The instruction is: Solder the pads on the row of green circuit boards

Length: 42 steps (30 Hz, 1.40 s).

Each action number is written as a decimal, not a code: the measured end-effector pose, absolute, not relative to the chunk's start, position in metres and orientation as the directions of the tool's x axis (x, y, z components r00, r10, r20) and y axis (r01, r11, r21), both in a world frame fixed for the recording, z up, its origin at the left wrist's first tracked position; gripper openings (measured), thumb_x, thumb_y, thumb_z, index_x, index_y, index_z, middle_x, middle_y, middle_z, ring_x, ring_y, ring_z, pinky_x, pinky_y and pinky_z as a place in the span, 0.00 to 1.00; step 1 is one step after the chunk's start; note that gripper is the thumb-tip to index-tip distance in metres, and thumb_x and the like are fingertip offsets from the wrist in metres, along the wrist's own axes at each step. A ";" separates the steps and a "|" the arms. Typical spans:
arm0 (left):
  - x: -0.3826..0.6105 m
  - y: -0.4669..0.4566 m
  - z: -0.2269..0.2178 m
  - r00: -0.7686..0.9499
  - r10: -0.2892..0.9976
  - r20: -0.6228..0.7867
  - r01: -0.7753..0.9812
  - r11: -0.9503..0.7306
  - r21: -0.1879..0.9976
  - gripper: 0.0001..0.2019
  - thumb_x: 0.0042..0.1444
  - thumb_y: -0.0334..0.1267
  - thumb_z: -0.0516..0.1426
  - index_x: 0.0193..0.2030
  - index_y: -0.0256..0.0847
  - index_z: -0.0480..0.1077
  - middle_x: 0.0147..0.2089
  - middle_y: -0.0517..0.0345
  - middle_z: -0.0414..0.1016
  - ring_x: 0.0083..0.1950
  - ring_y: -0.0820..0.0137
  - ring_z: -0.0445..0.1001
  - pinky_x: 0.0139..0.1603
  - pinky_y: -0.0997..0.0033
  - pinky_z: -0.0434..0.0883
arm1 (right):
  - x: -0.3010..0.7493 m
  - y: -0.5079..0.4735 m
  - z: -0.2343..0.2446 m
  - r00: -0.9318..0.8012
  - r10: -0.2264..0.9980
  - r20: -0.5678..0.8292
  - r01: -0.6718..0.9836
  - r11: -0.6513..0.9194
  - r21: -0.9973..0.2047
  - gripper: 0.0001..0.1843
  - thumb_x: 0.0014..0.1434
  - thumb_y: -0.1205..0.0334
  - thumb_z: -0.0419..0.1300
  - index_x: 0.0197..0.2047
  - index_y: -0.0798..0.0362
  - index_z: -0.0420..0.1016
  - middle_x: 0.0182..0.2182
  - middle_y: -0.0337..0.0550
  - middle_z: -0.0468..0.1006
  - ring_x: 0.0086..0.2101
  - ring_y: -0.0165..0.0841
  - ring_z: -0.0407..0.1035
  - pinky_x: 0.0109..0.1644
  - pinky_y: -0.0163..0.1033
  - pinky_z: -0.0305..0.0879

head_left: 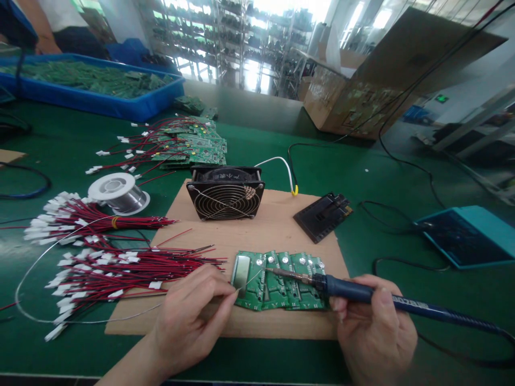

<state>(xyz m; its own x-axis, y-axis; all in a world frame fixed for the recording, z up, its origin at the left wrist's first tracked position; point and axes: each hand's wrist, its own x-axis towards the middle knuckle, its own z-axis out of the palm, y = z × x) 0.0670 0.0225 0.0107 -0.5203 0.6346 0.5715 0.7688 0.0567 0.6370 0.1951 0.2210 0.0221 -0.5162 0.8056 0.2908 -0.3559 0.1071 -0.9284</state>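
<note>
My left hand (191,316) pinches a thin solder wire (246,284) whose end reaches the top left of a row of green circuit boards (281,284) on a brown board (265,236). My right hand (376,332) grips a blue soldering iron (350,291). The iron's tip rests on the boards near the wire's end. The wire trails left in a long loop towards a solder spool (116,192).
A small black fan (226,193) stands behind the boards, a black holder (322,215) to its right. Bundles of red wires with white plugs (92,262) lie left. A teal soldering station (466,236) sits right. A blue bin of boards (92,86) and a cardboard box (362,102) stand behind.
</note>
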 end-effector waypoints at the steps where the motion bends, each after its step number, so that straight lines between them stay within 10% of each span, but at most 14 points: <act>1: 0.067 0.023 0.011 -0.519 0.634 0.574 0.773 0.060 0.632 0.06 0.59 0.23 0.54 0.34 0.36 0.68 0.29 0.60 0.72 0.32 0.77 0.69 0.34 0.78 0.67 | 0.195 0.221 0.022 -0.517 0.807 0.287 -0.360 0.099 -0.928 0.11 0.64 0.56 0.59 0.36 0.56 0.72 0.18 0.40 0.73 0.17 0.29 0.68 0.18 0.28 0.65; 42: 0.068 0.025 0.008 -0.491 0.672 0.553 0.778 0.054 0.626 0.07 0.60 0.23 0.53 0.36 0.37 0.69 0.30 0.59 0.72 0.32 0.75 0.70 0.33 0.76 0.69 | 0.196 0.221 0.020 -0.542 0.794 0.275 -0.288 0.132 -0.949 0.13 0.65 0.54 0.58 0.37 0.57 0.71 0.17 0.40 0.72 0.17 0.29 0.67 0.17 0.28 0.63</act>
